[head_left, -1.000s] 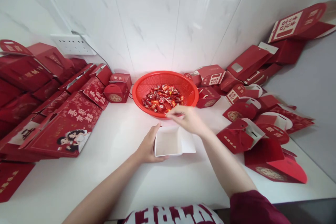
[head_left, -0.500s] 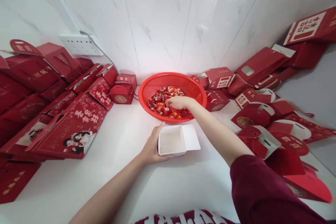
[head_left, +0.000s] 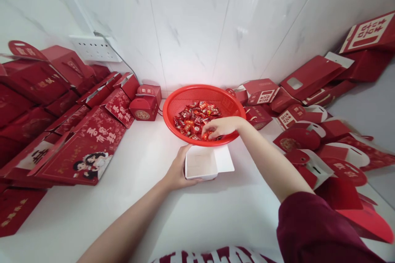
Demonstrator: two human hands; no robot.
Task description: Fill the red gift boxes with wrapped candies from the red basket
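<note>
My left hand (head_left: 178,172) is closed around the left side of a small white box (head_left: 201,164), thumb at the back and fingers under the front edge. The box lies with its opening up, its flap folded out to the right, and nothing shows inside. My right hand (head_left: 222,126) reaches into a red plastic basket (head_left: 169,120) just behind the box. Its curled fingers pinch a red wrapped candy (head_left: 206,135) low in the near part of the basket. Many more red wrapped candies (head_left: 193,117) lie around the fingertips.
Red gift boxes (head_left: 92,144) are stacked along the left, and more red boxes (head_left: 296,135) crowd the right side. Two small red boxes (head_left: 144,108) stand left of the basket. A power strip (head_left: 95,48) with a cable is on the tiled wall behind the white table (head_left: 145,148).
My right hand has moved nearer and slightly right within the basket, its fingers now curled lower among the candies. The left hand and white box have stayed almost still.
</note>
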